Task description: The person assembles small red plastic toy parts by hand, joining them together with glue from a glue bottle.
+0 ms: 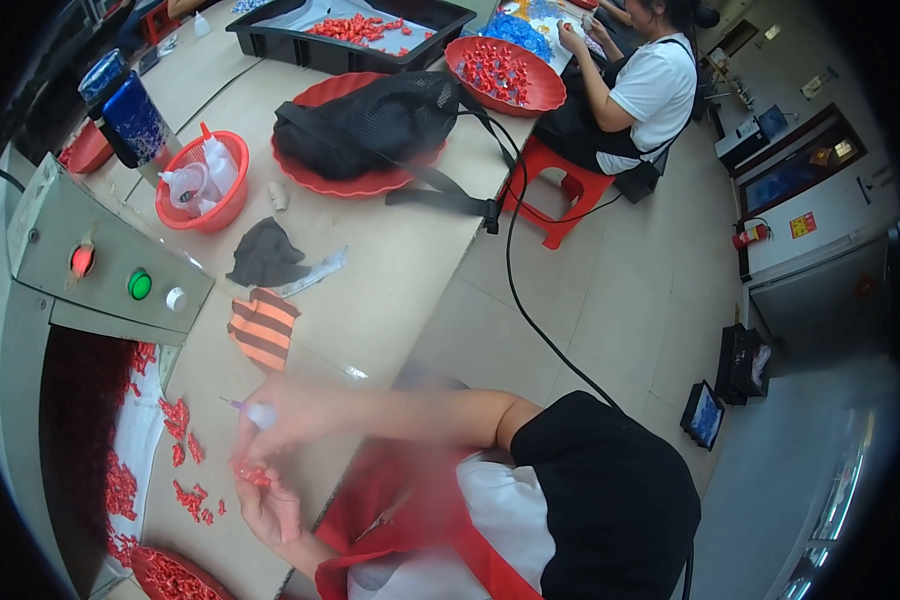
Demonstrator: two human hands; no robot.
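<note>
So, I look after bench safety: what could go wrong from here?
The right hand holds a thin-tipped bottle close to the left hand, so a slip might prick a finger. Loose red pieces lie beside the hands and could get knocked away. The black cable seems to run from the black bag toward the black sleeve; a tug might drag the bag.

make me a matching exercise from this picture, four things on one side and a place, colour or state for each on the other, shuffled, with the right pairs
Column one
1. needle-tipped bottle
2. black mesh bag
3. striped cloth
4. red basket

Column two
A. orange and dark
B. pale bottles inside
C. held in the right hand
D. on a scalloped red plate

Right pairs: 1-C, 2-D, 3-A, 4-B
</note>
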